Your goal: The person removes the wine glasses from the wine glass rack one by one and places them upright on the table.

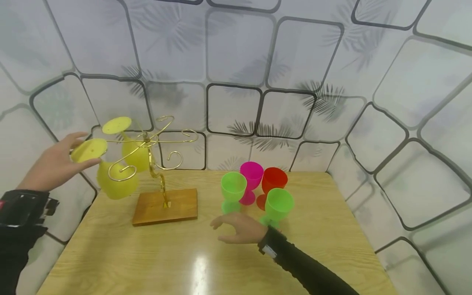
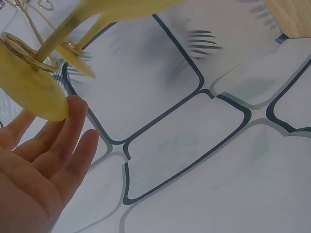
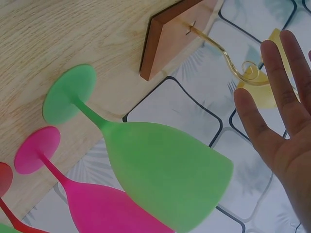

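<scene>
Two yellow plastic goblets hang upside down by their feet from a gold wire rack (image 1: 149,141) with curled arms and a wooden base (image 1: 180,205). My left hand (image 1: 55,164) holds the nearer yellow goblet (image 1: 118,182) by its round foot, thumb and fingers at the rim. In the left wrist view a gold loop circles the stem just beside that foot (image 2: 31,90). The other yellow goblet (image 1: 134,153) hangs behind. My right hand (image 1: 239,228) hovers over the table, fingers loose and holding nothing, just in front of a green goblet (image 1: 234,186).
Upright at the table's back right stand a pink goblet (image 1: 252,174), a red goblet (image 1: 274,179) and a second green goblet (image 1: 279,205), close to the first. Patterned wall covering (image 1: 236,110) rises behind the wooden table (image 1: 147,254) and along both sides.
</scene>
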`<state>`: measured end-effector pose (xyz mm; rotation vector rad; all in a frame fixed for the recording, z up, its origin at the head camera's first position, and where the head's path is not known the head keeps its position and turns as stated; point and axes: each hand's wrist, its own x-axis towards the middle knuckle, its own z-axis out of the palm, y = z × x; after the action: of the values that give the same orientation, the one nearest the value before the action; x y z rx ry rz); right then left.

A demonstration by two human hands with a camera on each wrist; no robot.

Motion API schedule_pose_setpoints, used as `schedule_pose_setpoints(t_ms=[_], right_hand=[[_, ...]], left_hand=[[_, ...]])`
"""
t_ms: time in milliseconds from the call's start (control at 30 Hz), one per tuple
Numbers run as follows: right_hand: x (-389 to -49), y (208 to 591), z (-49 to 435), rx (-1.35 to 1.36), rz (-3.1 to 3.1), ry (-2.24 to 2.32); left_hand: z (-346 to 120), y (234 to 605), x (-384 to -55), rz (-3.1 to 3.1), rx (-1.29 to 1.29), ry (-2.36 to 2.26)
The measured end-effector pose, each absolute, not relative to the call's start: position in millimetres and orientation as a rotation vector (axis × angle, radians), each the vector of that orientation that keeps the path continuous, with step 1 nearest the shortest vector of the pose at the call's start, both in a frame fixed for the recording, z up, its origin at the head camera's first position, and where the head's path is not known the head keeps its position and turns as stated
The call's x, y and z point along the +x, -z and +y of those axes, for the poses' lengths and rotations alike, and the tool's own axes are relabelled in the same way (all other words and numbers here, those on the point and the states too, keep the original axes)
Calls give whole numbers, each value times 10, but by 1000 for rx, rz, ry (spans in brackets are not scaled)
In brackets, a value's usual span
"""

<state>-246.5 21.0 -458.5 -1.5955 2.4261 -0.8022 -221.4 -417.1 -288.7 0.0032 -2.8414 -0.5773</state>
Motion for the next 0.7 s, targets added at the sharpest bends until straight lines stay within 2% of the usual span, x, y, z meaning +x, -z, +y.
schedule_pose_setpoints(t_ms=[300,700], right_hand=[[-2488,4636,239,-1623,2431,817],[-2503,4646,263,-1588,2432,831]], left_hand=[[-4108,2813,-2201,-2762,19,593],[-3972,2747,-2200,-2720,-92,635]])
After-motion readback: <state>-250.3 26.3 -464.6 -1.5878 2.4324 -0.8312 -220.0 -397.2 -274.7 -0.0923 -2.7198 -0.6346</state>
